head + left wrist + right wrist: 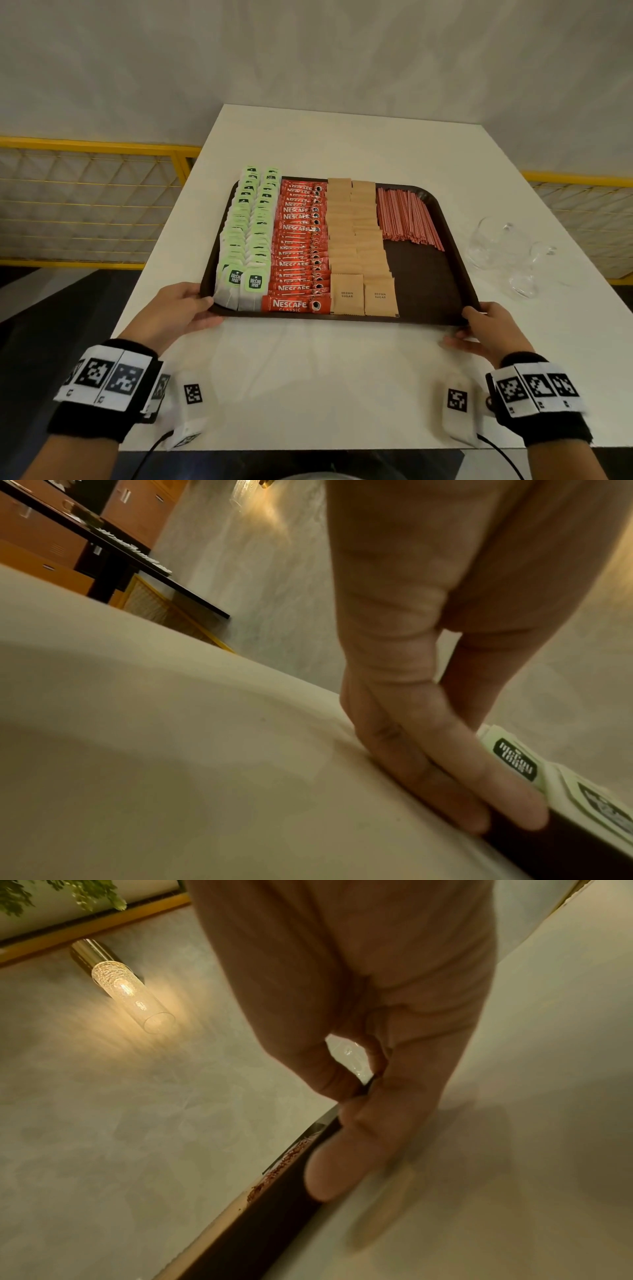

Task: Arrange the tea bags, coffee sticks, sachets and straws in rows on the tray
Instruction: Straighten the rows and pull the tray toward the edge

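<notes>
Brown plastic is what both hands hold. L hand [178, 308] grips the near-left corner of the tray [424, 284], thumb on top of the rim, fingers [445, 785] lying along the edge. R hand [486, 329] pinches the near-right corner, thumb over the rim, fingers [346, 1161] down the outside.

The tray sits on the white table [308, 377], right in front of both hands, each hand just as near. Its long side runs left to right between them, so I think a push, pull or lift would use both hands together.

On it, from left: 2 rows of tea bags [245, 240], coffee sticks [298, 246], 2 rows of sugar sachets [356, 246], then straws [404, 216] at the far right. Dark tray shows bare in front of the straws. The job looks nearly done.

Head view shows all rows, plus clear glass cups [503, 250] on the right. Wrist views show only rim, fingers & a tea tag [514, 761].
</notes>
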